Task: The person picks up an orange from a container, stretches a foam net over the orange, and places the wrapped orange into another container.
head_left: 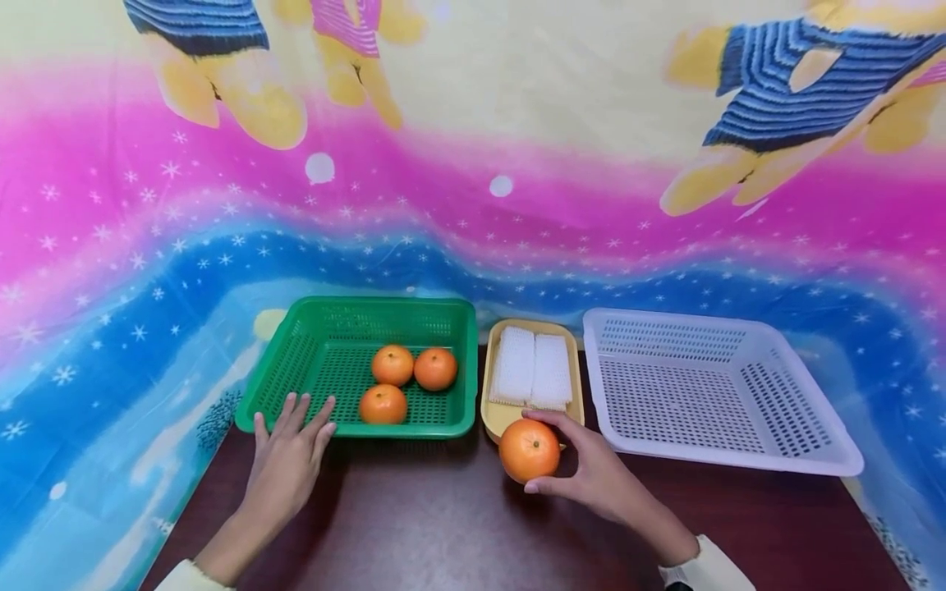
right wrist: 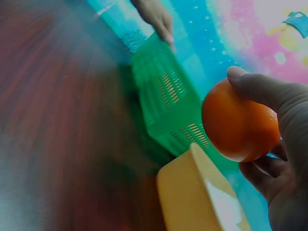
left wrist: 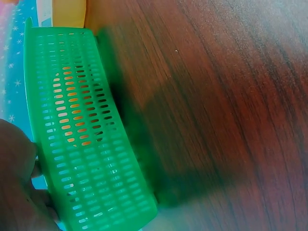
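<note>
In the head view my right hand (head_left: 591, 468) grips an orange (head_left: 529, 451) between thumb and fingers, at the near end of a yellow tray (head_left: 502, 420). The right wrist view shows the same orange (right wrist: 240, 120) held up off the table, beside the tray. White foam net sleeves (head_left: 530, 367) lie in two stacks in that tray. My left hand (head_left: 284, 460) rests with spread, fairly straight fingers on the near rim of a green basket (head_left: 432, 429). Three more oranges (head_left: 392, 364) sit in the basket's right half.
A pale lilac basket (head_left: 680, 402) with holed walls stands to the right of the tray. The dark wooden table (head_left: 414, 525) runs up to a printed cloth (head_left: 473, 213) hanging behind the containers.
</note>
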Tool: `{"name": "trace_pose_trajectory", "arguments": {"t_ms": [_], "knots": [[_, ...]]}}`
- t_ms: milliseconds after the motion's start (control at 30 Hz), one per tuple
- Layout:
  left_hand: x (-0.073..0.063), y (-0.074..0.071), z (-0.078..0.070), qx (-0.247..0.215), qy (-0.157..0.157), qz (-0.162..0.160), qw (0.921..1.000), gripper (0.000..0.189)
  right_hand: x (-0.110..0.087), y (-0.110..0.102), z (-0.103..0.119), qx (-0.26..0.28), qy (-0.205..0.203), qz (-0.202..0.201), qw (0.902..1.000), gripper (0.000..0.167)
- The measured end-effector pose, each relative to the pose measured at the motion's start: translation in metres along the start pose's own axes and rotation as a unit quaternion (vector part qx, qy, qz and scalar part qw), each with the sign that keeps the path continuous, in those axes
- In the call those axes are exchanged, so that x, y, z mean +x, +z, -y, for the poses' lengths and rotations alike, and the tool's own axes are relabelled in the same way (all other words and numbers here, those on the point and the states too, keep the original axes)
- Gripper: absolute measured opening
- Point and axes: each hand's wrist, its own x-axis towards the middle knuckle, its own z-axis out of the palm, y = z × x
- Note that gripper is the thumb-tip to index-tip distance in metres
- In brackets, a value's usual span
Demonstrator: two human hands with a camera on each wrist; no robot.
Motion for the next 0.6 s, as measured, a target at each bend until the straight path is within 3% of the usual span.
{"name": "trace_pose_trajectory", "arguments": {"t_ms": [133,233,367,600], "knots": [[-0.001,0.002,0.001,-0.002,0.003,-0.005,1.0,0.048,-0.011,0.003,-0.006,-0.027,0.023,0.002,0.9994,0.08],[-0.001,0.002,0.001,-0.003,0.004,-0.007,1.0,0.047,-0.017,0.006,-0.011,-0.01,0.04,0.009,0.9991,0.08],[-0.001,0.003,0.002,-0.003,0.006,-0.014,0.9999,0.047,-0.025,0.012,-0.019,0.016,0.04,0.014,0.999,0.08],[-0.001,0.002,0.001,-0.004,0.005,-0.01,0.9999,0.047,-0.039,0.021,-0.032,0.004,0.029,0.014,0.9995,0.08]]}}
